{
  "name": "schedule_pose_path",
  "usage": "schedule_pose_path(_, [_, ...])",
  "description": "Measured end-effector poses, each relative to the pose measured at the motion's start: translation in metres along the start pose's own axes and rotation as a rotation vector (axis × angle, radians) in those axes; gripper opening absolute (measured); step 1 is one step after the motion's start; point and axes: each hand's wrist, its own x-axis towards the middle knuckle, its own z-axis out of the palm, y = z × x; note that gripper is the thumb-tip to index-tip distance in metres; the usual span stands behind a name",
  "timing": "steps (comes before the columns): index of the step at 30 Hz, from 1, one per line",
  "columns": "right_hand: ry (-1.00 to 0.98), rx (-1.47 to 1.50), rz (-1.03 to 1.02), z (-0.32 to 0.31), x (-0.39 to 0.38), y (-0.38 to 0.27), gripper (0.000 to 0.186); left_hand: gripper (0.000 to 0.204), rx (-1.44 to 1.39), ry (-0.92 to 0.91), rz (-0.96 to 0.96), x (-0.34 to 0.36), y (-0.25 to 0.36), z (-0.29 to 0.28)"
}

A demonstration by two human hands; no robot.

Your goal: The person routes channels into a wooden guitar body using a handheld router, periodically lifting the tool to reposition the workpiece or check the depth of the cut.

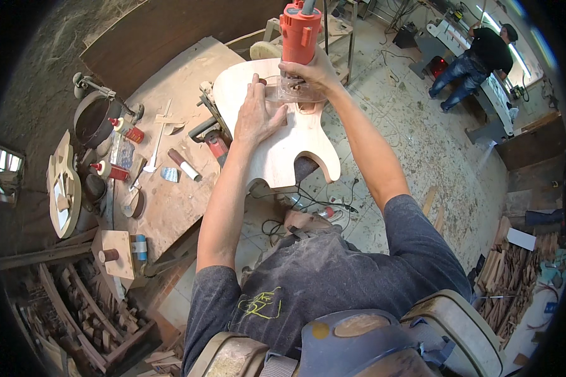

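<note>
My right hand grips the lower part of an upright red electric router, whose clear base plate sits on a pale wooden guitar body. A routed recess shows just below the plate. My left hand lies on the body at the plate's left edge, fingers stretched out. A red and black power tool is beside the body's left side.
A dusty workbench at left holds glue bottles, calipers and a sanding drum. A second guitar body stands left. A person works at a machine upper right. Cables and wood offcuts lie low.
</note>
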Motion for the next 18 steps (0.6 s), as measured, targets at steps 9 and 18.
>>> schedule_pose_path(9, [-0.003, 0.030, -0.020, 0.0017, -0.0009, 0.0016, 0.062, 0.085, 0.024, 0.036, 0.020, -0.0001, -0.0008, -0.0007])
schedule_pose_path(18, [-0.014, -0.016, 0.016, 0.0011, -0.0047, -0.0033, 0.058, 0.096, 0.052, 0.063, 0.042, 0.0008, -0.0047, 0.0016])
